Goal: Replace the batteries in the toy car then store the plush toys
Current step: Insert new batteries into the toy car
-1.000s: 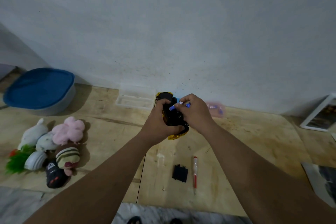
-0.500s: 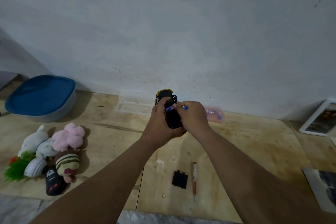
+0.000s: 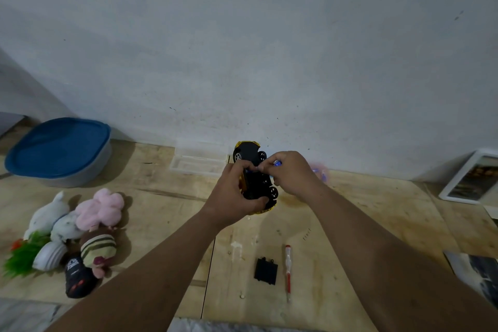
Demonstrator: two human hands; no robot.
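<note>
A yellow and black toy car (image 3: 253, 159) is held upside down above the wooden floor, its black underside and wheels toward me. My left hand (image 3: 237, 197) grips the car from the left and below. My right hand (image 3: 291, 172) pinches a blue battery (image 3: 277, 162) against the car's underside. A black battery cover (image 3: 265, 271) and a red screwdriver (image 3: 288, 272) lie on the floor in front of me. Several plush toys (image 3: 89, 226) are heaped at the left.
A grey tub with a blue lid (image 3: 59, 149) stands at the far left by the wall. A clear plastic tray (image 3: 199, 162) lies behind the car. A pink packet (image 3: 322, 172) lies behind my right hand. A white picture frame (image 3: 471, 178) leans at right.
The car has tilted more upright in my left hand and my right hand with the battery has shifted slightly along the underside. My view has dipped a little.
</note>
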